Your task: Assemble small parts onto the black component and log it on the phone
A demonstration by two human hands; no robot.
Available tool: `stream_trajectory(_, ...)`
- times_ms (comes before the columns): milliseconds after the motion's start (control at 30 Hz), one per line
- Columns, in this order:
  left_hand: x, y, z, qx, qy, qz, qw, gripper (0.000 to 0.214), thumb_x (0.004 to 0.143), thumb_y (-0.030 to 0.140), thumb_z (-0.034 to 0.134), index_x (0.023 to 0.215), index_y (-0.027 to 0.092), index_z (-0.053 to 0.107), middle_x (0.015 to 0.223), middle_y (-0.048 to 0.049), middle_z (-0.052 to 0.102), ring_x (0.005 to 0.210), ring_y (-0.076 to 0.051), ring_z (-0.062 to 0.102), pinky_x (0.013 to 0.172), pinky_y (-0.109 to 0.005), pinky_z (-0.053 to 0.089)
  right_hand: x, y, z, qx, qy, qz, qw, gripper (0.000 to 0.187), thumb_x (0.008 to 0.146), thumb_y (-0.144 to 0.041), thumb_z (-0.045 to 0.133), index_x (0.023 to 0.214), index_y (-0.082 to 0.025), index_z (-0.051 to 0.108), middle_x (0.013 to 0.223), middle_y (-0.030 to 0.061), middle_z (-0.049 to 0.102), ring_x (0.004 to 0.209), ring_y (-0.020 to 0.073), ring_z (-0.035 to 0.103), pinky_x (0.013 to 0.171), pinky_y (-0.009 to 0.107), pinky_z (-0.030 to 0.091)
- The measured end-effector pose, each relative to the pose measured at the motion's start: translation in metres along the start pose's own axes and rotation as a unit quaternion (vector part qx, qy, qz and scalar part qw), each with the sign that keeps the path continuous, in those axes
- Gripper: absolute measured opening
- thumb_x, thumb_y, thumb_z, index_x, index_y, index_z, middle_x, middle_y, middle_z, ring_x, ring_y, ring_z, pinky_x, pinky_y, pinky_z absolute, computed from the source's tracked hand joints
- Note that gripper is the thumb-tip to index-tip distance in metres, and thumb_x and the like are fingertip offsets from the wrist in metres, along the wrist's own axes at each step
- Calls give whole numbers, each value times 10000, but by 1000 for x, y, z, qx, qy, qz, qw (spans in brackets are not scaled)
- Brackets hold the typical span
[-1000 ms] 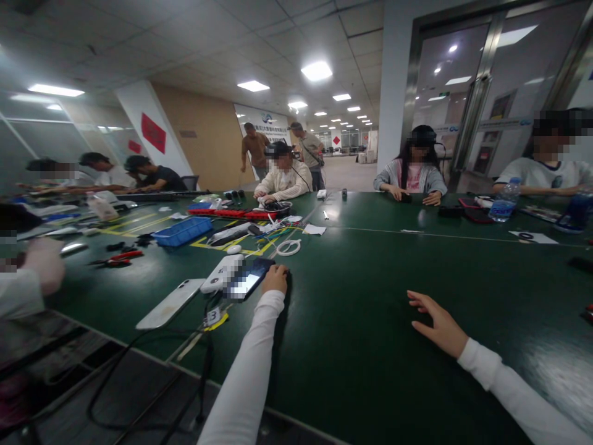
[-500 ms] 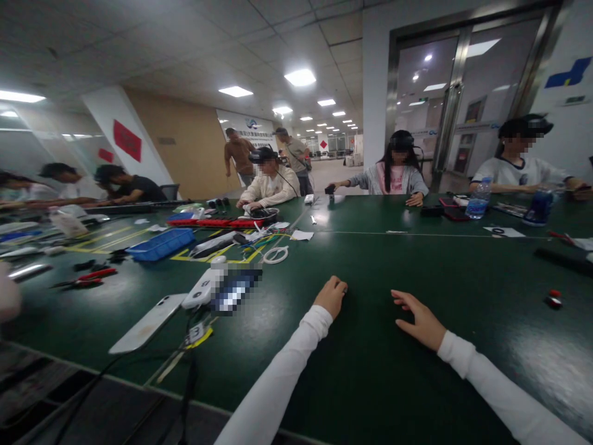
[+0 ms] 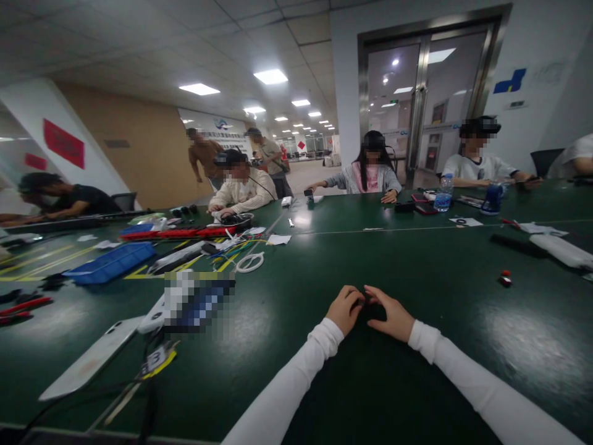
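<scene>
My left hand [image 3: 345, 308] is just above the green table [image 3: 296, 371], with its fingers curled together. Whatever may be between those fingers is too small and dark to make out. Close beside it on the right, my right hand [image 3: 393, 314] has its thumb spread apart from its fingers and holds nothing that I can see. The fingertips of both hands almost meet; whether they touch, I cannot tell. White sleeves cover both forearms.
To the left lie a white phone [image 3: 95, 355], a number tag [image 3: 156, 358], a coiled white cable [image 3: 250, 262] and a blue bin [image 3: 111, 261]. A small red-and-black object [image 3: 505, 278] lies at right, beyond it a dark bar [image 3: 517, 245] and a water bottle [image 3: 443, 193]. Several people sit across the table.
My hands have come together: the right hand has moved left, to the left hand's fingertips. The view has turned right, so the table's things appear further left.
</scene>
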State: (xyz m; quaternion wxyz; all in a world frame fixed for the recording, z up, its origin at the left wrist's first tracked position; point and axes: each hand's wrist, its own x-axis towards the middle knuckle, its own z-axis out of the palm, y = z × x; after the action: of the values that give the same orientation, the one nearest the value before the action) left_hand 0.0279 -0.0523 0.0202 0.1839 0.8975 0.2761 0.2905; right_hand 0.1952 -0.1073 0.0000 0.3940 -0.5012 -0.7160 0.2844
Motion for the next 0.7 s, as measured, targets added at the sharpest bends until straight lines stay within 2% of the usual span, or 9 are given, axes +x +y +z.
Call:
stream_trajectory(133, -1, -3, 0, -75, 20, -34, 996, 215, 681, 82, 497, 867, 183, 529, 972, -50, 447, 920, -147, 466, 802, -314, 426, 0, -4, 3, 66, 10, -27, 997, 760, 616, -145, 617, 1263, -247, 232, 1215, 85, 418, 978, 196, 508, 814, 380, 447)
stream_trajectory(233, -2, -5, 3, -163, 39, -74, 983, 202, 670, 89, 519, 851, 179, 534, 976, -53, 439, 869, -140, 492, 727, -298, 463, 0, -4, 4, 89, 27, -44, 995, 747, 618, -132, 616, 1256, -250, 246, 1222, 88, 405, 969, 193, 505, 793, 368, 463)
stream_trajectory(300, -1, -5, 7, -236, 59, -91, 966, 181, 657, 92, 542, 822, 165, 535, 970, -51, 436, 850, -131, 504, 721, -296, 469, 0, -4, 4, 91, 42, -52, 994, 726, 616, -142, 625, 1244, -247, 274, 1227, 88, 389, 986, 201, 495, 810, 378, 456)
stream_trajectory(467, 0, -4, 15, -401, 94, -138, 901, 187, 602, 124, 626, 761, 134, 527, 964, -45, 450, 860, -134, 527, 794, -336, 445, -1, -7, 2, 75, 72, -65, 993, 672, 603, -175, 657, 1202, -240, 361, 1240, 93, 332, 1015, 227, 477, 850, 390, 432)
stream_trajectory(600, 0, -6, 16, -456, 90, -147, 873, 220, 565, 160, 672, 734, 127, 535, 949, -43, 472, 863, -144, 532, 818, -354, 425, -1, -11, 3, 95, 69, -66, 991, 705, 604, -180, 661, 1220, -253, 326, 1253, 95, 316, 991, 220, 493, 808, 366, 462)
stream_trajectory(700, 0, -6, 15, -463, 77, -135, 872, 225, 563, 172, 680, 741, 124, 551, 943, -48, 473, 869, -148, 530, 829, -360, 416, -1, -12, 6, 102, 70, -69, 990, 710, 603, -186, 663, 1222, -248, 320, 1257, 93, 328, 1018, 228, 476, 795, 357, 467)
